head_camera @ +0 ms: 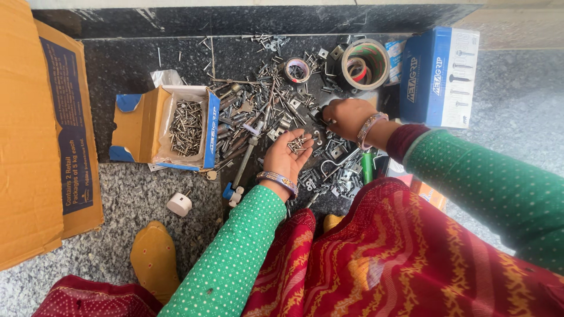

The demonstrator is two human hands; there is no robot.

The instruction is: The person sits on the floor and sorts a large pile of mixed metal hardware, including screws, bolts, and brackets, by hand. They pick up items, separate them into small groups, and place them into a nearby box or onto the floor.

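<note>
My left hand [286,155] lies palm up over the dark stone floor, cupping a small clump of screws [298,143]. My right hand [345,116] reaches into a big scatter of loose screws, nails and metal brackets [264,100], its fingertips pinched down among the pieces; what they grip is hidden. Both wrists wear bangles and green dotted sleeves. To the left stands an open blue and brown carton [154,126] lined with plastic and filled with screws [185,126].
A large flat cardboard box [35,141] lies far left. A closed blue box [437,76] stands at the right, with tape rolls [364,63] beside it. A small white cap [179,204] and my foot [154,258] rest on the grey granite.
</note>
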